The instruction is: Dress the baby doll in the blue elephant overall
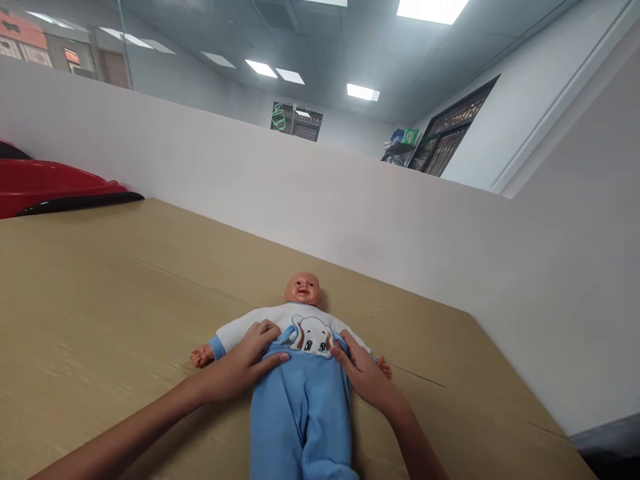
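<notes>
Baby doll (300, 373) lying face up on the tan wooden surface (100, 320), both hands at its waist

Item: doll in white elephant-print top and blue trousers (300, 413), head toward the white partition wall (350, 200), legs running off the lower frame edge. Left hand (247, 363) lies over the doll's side, fingers curled on the top hem of the trousers, gripping the cloth. Right hand (363, 373) presses the opposite side, fingertips tucked at the waistband; whether it pinches the cloth cannot be told. Doll's arms spread outward, touching the surface. Wide bare board to the left as far as a red object (50, 187) at the far left edge; narrower strip to the right before the surface's edge. Partition close behind the head
</notes>
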`<state>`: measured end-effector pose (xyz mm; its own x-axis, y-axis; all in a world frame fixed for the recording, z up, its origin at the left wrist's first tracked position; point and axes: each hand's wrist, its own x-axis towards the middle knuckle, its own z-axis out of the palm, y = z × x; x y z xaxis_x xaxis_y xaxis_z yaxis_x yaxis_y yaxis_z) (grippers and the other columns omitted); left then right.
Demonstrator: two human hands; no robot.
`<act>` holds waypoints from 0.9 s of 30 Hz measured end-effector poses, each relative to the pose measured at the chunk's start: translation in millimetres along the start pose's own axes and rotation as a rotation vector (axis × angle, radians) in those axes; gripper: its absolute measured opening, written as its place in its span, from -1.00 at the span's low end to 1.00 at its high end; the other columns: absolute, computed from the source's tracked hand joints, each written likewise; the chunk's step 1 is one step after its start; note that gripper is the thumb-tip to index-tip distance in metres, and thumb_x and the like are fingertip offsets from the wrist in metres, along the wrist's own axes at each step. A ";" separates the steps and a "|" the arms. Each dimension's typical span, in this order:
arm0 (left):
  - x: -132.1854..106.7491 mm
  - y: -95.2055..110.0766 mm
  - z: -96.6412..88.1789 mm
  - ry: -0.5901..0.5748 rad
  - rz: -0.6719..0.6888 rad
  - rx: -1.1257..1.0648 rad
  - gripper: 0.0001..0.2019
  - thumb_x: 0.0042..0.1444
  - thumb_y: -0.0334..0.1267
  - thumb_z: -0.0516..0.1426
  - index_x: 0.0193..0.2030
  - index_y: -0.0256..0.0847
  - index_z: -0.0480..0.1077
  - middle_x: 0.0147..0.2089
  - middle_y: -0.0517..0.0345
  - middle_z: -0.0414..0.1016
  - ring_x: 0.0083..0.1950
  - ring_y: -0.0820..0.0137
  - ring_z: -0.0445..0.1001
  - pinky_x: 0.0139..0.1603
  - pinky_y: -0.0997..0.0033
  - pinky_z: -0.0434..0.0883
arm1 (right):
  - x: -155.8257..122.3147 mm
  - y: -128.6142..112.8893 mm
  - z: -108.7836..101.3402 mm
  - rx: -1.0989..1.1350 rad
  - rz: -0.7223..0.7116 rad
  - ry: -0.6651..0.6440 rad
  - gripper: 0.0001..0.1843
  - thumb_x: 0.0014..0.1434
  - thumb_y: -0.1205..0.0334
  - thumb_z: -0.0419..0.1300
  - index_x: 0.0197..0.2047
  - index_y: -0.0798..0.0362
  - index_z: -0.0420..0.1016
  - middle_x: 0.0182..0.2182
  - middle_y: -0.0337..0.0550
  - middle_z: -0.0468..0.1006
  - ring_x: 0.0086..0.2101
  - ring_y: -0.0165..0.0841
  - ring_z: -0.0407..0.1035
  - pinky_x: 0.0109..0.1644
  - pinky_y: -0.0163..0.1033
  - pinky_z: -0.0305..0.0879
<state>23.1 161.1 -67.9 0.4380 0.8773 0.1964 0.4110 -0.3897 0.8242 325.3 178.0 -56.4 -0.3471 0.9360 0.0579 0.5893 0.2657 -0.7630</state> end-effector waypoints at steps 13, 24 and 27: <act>23.1 -14.3 7.7 0.342 0.044 0.246 -0.56 0.41 0.16 0.03 -0.05 -0.16 0.50 0.07 -0.16 0.52 0.12 -0.05 0.47 0.22 0.02 0.34 | 47.5 29.3 37.7 0.078 -0.061 0.296 -0.63 0.41 -0.20 0.00 -0.15 -0.06 0.26 -0.28 -0.19 0.45 -0.24 -0.16 0.34 -0.08 -0.14 0.18; 61.2 -62.3 -5.0 0.144 -0.203 -0.276 -0.33 0.20 0.40 0.14 0.00 -0.26 0.48 -0.03 -0.08 0.57 0.09 0.00 0.47 0.16 0.14 0.41 | 89.1 46.4 47.3 0.372 0.044 0.201 -0.47 0.24 -0.36 0.20 -0.18 -0.01 0.43 -0.29 -0.21 0.51 -0.19 -0.18 0.39 -0.04 -0.15 0.28; 60.4 -59.1 -9.3 0.051 -0.197 -0.348 -0.33 0.18 0.38 0.18 0.00 -0.28 0.53 -0.02 -0.06 0.57 0.05 0.05 0.48 0.10 0.20 0.43 | 84.9 51.9 44.6 0.499 0.081 0.154 -0.42 0.17 -0.37 0.28 -0.13 0.00 0.48 -0.22 -0.16 0.58 -0.18 -0.18 0.44 -0.03 -0.13 0.36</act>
<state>17.8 239.7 -99.9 0.3341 0.9419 0.0360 0.1842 -0.1027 0.9775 293.9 260.9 -119.9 -0.1814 0.9821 0.0517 0.1773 0.0844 -0.9805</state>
